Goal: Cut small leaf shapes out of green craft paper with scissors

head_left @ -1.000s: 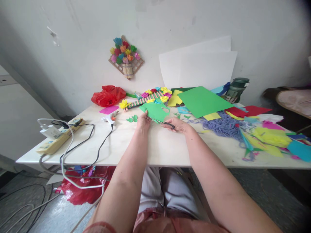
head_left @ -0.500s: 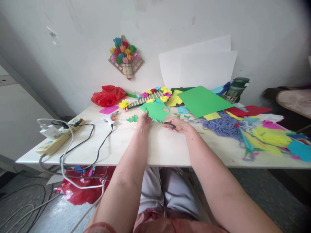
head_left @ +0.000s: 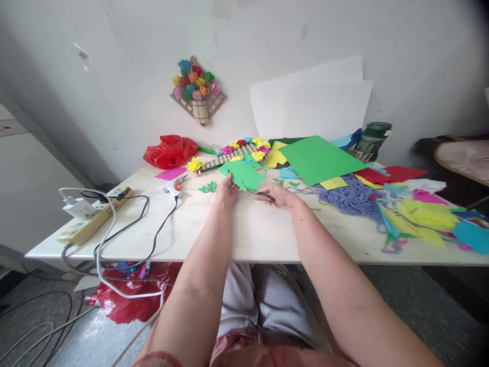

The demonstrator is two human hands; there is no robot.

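Note:
My left hand (head_left: 226, 191) pinches the near left edge of a green paper sheet (head_left: 246, 172), whose outline is cut unevenly. In my right hand (head_left: 279, 196) is a pair of scissors (head_left: 265, 195) with dark handles, closed in my fingers. The blades point left into the sheet's near edge, close to my left fingers. Several small green paper leaves (head_left: 208, 187) lie on the table left of my left hand. Behind the sheet rests a woven strip decorated with paper flowers (head_left: 231, 155). Green scraps (head_left: 294, 184) lie to the right.
A glue gun (head_left: 172, 187) and a power strip (head_left: 82, 227) with cables occupy the table's left. A red plastic bag (head_left: 170, 152) sits at the back. To the right are a large green sheet (head_left: 323, 159), purple yarn (head_left: 347, 196), coloured paper and a dark green bottle (head_left: 372, 141).
The near edge of the green sheet has shifted slightly at the scissor blades, where a small flap now hangs down. Both hands stay in almost the same place.

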